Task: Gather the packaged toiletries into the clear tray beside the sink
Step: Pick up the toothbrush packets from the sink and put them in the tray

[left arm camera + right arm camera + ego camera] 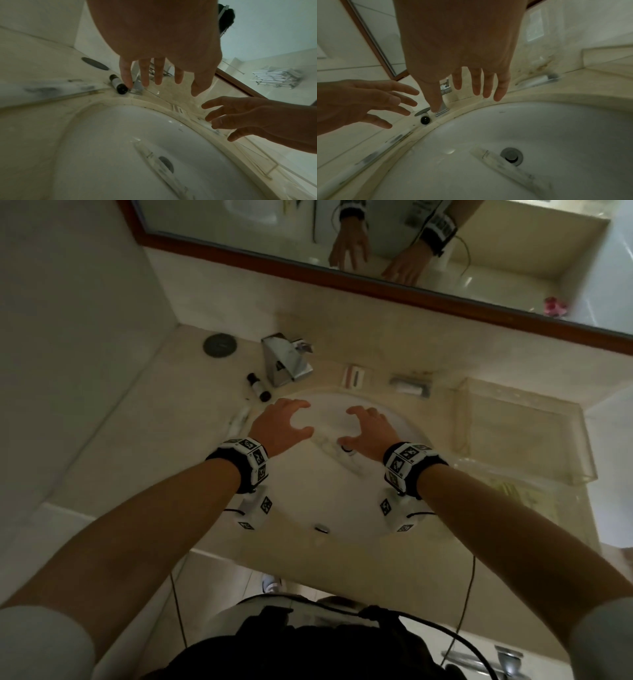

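Both hands hover open over the white sink (pixel 308 491), holding nothing. My left hand (pixel 284 422) (pixel 158 79) has its fingers spread above the basin's far left. My right hand (pixel 368 428) (pixel 477 88) is beside it. Under them a long white packet (pixel 329 445) (pixel 154 159) (pixel 505 162) lies in the basin by the drain. A small black-capped bottle (pixel 259 387) (pixel 118 84) and another long packet (pixel 239 419) (pixel 368 158) lie left of the sink. A striped packet (pixel 354 375) and a grey-white packet (pixel 411 385) (pixel 539 79) lie behind it. The clear tray (pixel 527 440) stands on the right.
A chrome faucet (pixel 286 361) stands behind the basin, and a wood-framed mirror (pixel 376 278) hangs above the counter. A round dark cap (pixel 219 345) sits in the counter's far left. A clear packet with pale contents (pixel 507 491) lies in front of the tray.
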Demonstrator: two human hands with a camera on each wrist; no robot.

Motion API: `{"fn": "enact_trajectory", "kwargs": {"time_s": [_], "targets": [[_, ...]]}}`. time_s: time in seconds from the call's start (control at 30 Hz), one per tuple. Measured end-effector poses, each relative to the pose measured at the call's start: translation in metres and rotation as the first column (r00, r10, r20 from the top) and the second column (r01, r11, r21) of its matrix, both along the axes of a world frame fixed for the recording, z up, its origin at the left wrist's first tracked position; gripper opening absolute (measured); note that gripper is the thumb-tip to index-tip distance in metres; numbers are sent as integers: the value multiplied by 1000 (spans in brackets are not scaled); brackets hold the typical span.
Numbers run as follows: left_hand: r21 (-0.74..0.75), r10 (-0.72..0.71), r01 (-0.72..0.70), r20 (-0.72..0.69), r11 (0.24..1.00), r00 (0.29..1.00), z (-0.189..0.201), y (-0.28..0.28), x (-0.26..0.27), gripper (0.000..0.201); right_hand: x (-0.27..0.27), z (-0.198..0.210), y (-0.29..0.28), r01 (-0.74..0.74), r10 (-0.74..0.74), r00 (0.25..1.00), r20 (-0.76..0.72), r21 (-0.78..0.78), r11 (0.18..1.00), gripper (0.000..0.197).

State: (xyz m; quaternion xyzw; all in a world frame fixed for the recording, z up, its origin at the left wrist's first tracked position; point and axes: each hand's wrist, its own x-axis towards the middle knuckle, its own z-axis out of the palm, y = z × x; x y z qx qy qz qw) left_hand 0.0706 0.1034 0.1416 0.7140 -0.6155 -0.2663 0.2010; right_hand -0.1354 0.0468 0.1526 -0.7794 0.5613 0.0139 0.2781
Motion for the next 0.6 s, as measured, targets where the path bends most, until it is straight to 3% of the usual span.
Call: {"fn": "enact_trajectory", "kwargs": {"time_s": [0.33,0.6], "targets": [[64,233,-239,92,969,968,-14,14,77,56,79,-19,-1,-67,66,998,22,51,996,71],[152,238,-267,185,951,953,-31,7,114,54,106,-30,-1,-53,52,999,13,87,995,69]]}}
